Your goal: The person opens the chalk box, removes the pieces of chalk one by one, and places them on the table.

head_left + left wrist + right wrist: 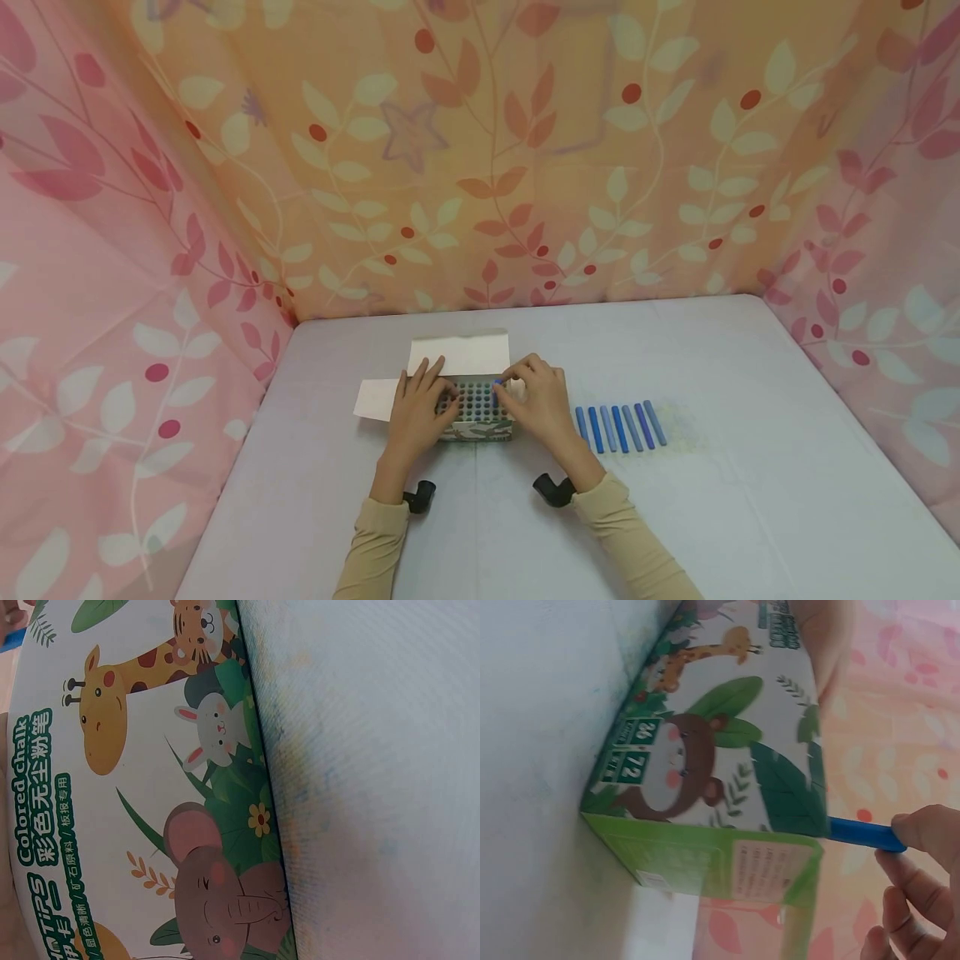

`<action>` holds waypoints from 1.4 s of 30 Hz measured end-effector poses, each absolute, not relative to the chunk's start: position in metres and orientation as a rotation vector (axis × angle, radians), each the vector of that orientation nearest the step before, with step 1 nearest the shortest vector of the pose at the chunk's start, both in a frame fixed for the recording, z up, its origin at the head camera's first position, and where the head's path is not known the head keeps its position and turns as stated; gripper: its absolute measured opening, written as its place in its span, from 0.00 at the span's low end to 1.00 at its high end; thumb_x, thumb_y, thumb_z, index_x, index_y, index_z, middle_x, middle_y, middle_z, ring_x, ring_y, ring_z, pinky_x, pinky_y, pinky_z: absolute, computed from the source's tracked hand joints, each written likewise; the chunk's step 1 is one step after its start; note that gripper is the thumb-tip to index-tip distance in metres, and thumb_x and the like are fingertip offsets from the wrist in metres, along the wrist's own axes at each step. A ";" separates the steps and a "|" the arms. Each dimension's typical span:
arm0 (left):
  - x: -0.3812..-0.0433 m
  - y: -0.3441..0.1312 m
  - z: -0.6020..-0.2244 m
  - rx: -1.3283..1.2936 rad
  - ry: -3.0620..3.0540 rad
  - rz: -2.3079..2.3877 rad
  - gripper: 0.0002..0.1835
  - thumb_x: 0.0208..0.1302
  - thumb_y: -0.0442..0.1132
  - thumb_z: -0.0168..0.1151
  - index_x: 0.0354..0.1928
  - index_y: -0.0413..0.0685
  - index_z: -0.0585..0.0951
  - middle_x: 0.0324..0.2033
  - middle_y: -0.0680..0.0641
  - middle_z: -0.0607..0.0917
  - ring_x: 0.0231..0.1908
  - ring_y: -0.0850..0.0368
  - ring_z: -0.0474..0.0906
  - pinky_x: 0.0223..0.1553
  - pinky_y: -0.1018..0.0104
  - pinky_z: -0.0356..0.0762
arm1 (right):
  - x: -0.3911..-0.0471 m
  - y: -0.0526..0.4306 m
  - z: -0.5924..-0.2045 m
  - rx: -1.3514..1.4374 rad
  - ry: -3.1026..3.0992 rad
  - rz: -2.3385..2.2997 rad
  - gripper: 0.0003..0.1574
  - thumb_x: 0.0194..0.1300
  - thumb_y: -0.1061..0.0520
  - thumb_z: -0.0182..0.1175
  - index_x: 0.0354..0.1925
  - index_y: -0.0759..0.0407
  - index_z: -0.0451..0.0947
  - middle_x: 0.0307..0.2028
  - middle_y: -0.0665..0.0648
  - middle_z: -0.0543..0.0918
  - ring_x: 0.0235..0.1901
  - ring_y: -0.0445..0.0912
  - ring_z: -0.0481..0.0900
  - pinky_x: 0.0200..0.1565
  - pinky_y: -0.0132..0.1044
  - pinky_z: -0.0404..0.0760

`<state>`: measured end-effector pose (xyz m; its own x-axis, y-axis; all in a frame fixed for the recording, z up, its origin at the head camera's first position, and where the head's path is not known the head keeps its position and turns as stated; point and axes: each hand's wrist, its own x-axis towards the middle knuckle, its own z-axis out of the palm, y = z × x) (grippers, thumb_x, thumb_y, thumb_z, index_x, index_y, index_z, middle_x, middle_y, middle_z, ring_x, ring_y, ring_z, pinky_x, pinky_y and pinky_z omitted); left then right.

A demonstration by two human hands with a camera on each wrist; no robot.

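Observation:
My right hand (543, 400) pinches the upper end of a blue chalk stick (862, 833) between thumb and fingertips, at the right side of an open chalk box (476, 432). The stick's lower end is hidden behind the box rim in the right wrist view. Round chalk ends fill a grid inside the box. My left hand (416, 412) rests over the box's left side, thumb and index finger bent toward the chalk ends, other fingers spread; no held thing shows there. Printed animals cover the box front (127, 780) in the left wrist view.
Several blue and violet chalk sticks (620, 429) lie in a slanted row on the white-covered table (750, 500), right of the box. The box's back lid (461, 354) and left flap (375, 400) stand folded out. Patterned curtains (480, 167) surround the table.

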<state>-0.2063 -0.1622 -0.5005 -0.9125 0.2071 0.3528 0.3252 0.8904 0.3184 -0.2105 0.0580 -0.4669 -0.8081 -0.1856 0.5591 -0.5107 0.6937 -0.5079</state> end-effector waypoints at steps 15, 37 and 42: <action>-0.206 -0.163 -0.501 -0.389 -2.767 -0.546 0.07 0.61 0.53 0.55 0.34 0.62 0.76 0.69 0.53 0.60 0.71 0.51 0.47 0.71 0.47 0.36 | -0.205 0.085 -0.442 0.530 -2.340 1.186 0.07 0.55 0.52 0.67 0.33 0.52 0.82 0.34 0.51 0.77 0.27 0.49 0.68 0.37 0.40 0.62; -0.205 -0.163 -0.500 -0.393 -2.763 -0.559 0.08 0.62 0.53 0.54 0.34 0.62 0.76 0.69 0.53 0.60 0.71 0.50 0.47 0.71 0.47 0.35 | -0.209 0.150 -0.436 0.400 -2.330 1.097 0.09 0.54 0.58 0.65 0.36 0.56 0.82 0.33 0.55 0.77 0.27 0.47 0.69 0.35 0.40 0.60; -0.205 -0.164 -0.500 -0.393 -2.760 -0.546 0.07 0.62 0.54 0.54 0.34 0.62 0.76 0.69 0.54 0.60 0.71 0.50 0.48 0.71 0.47 0.37 | -0.209 0.164 -0.435 0.376 -2.330 1.058 0.08 0.54 0.58 0.66 0.36 0.57 0.81 0.33 0.56 0.77 0.27 0.48 0.70 0.32 0.36 0.60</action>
